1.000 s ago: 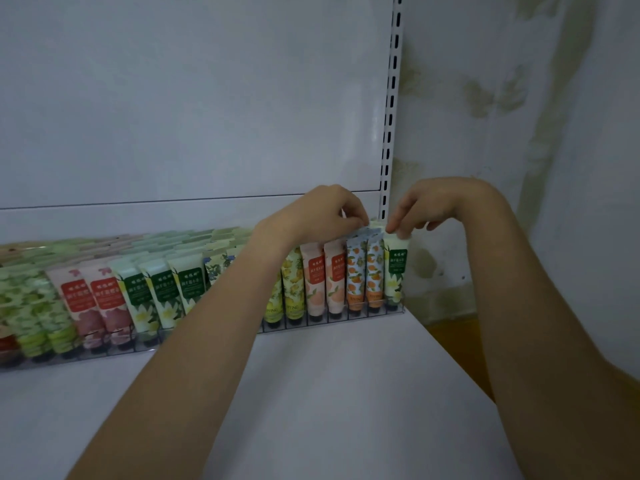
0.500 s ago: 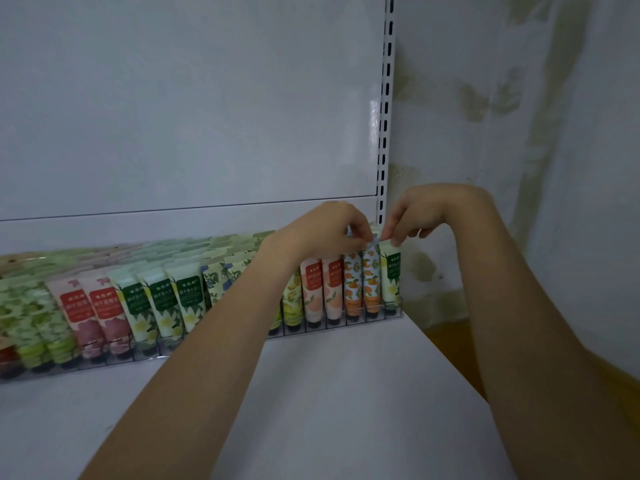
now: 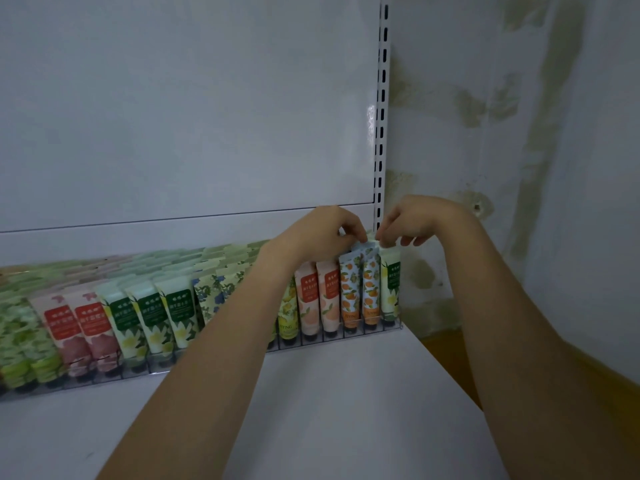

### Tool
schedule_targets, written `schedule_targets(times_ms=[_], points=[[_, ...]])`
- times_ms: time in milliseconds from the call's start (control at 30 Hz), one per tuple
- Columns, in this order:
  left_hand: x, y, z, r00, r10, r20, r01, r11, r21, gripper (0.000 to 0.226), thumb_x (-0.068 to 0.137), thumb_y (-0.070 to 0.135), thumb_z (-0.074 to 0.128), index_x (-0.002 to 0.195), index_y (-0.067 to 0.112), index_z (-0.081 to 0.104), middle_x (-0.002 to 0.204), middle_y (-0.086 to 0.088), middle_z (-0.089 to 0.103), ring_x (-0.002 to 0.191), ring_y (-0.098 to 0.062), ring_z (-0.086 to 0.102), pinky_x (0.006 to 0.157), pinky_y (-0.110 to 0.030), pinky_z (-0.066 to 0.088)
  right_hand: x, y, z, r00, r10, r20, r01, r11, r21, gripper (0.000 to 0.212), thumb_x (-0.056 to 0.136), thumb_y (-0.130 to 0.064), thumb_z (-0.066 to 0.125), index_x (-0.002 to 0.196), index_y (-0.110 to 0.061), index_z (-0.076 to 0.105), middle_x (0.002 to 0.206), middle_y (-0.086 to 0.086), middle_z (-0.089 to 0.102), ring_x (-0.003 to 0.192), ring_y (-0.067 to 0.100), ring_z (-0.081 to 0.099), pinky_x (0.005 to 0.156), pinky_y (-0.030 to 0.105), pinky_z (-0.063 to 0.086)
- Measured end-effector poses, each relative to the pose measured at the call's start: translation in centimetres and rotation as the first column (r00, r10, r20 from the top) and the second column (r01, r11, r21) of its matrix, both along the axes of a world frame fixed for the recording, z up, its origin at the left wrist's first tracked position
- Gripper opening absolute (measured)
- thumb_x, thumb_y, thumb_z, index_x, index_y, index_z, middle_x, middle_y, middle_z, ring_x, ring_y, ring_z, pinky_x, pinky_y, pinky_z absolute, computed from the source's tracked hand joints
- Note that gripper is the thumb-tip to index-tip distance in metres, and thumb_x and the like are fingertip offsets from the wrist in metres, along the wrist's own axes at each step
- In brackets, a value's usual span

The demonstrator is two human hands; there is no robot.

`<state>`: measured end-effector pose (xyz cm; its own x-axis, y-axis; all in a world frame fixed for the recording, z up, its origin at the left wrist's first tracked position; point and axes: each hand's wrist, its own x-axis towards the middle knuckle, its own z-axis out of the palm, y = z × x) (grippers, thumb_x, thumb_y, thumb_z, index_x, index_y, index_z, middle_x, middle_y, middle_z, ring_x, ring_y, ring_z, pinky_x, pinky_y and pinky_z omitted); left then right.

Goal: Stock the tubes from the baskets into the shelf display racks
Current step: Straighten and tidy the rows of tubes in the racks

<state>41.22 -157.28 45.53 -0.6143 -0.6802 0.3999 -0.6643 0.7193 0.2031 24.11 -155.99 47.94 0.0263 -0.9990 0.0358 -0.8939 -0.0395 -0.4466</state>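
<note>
A clear display rack runs along the back of the white shelf, filled with upright tubes in rows. At its right end stand two orange-print tubes and a green-label tube. My left hand reaches over the rack and pinches the top of the orange-print tubes. My right hand pinches the tube tops just right of it, beside the green-label tube. Both sets of fingers meet above the rack's last slots. No basket is in view.
Peach tubes, green-label lily tubes and red-label pink tubes fill the rack further left. A slotted white upright stands right behind my hands. A stained wall closes off the right side.
The view has dropped a little, so the rack sits higher in frame. Both hands stay at the right end of the rack, fingers still pinching the tube tops.
</note>
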Motion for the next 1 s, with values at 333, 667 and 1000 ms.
schedule_targets(times_ms=[333, 667, 1000], points=[[-0.1, -0.2, -0.1, 0.999, 0.003, 0.053, -0.005, 1.000, 0.027, 0.026, 0.091, 0.011, 0.050, 0.104, 0.019, 0.070, 0.105, 0.004, 0.059, 0.079, -0.004, 0.045, 0.067, -0.009, 0.030, -0.2, 0.2, 1.1, 0.997, 0.038, -0.063, -0.043, 0.996, -0.075, 0.017, 0.084, -0.008, 0.063, 0.087, -0.024, 0.067, 0.081, -0.008, 0.058, 0.072, 0.007, 0.052, 0.055, 0.021, 0.039], [0.1, -0.3, -0.1, 0.999, -0.020, 0.026, 0.020, 0.999, 0.028, 0.028, 0.088, 0.003, 0.050, 0.100, 0.017, 0.071, 0.092, 0.011, 0.054, 0.067, 0.005, 0.045, 0.059, 0.004, 0.033, 0.1, -0.7, 0.5, 0.997, 0.034, 0.069, -0.021, 0.983, -0.185, 0.018, 0.088, -0.008, 0.058, 0.091, -0.022, 0.068, 0.086, -0.004, 0.059, 0.071, 0.006, 0.053, 0.055, 0.020, 0.040], [1.0, -1.1, 0.0, 0.996, 0.082, -0.034, -0.082, 0.997, -0.002, 0.036, 0.089, 0.001, 0.040, 0.107, 0.014, 0.068, 0.117, -0.004, 0.063, 0.080, -0.006, 0.046, 0.073, -0.009, 0.033, 0.2, -2.1, -1.1, 0.996, -0.026, 0.090, 0.036, 0.993, -0.115, 0.020, 0.085, -0.013, 0.061, 0.103, -0.014, 0.070, 0.086, -0.001, 0.058, 0.071, 0.009, 0.051, 0.053, 0.022, 0.039]])
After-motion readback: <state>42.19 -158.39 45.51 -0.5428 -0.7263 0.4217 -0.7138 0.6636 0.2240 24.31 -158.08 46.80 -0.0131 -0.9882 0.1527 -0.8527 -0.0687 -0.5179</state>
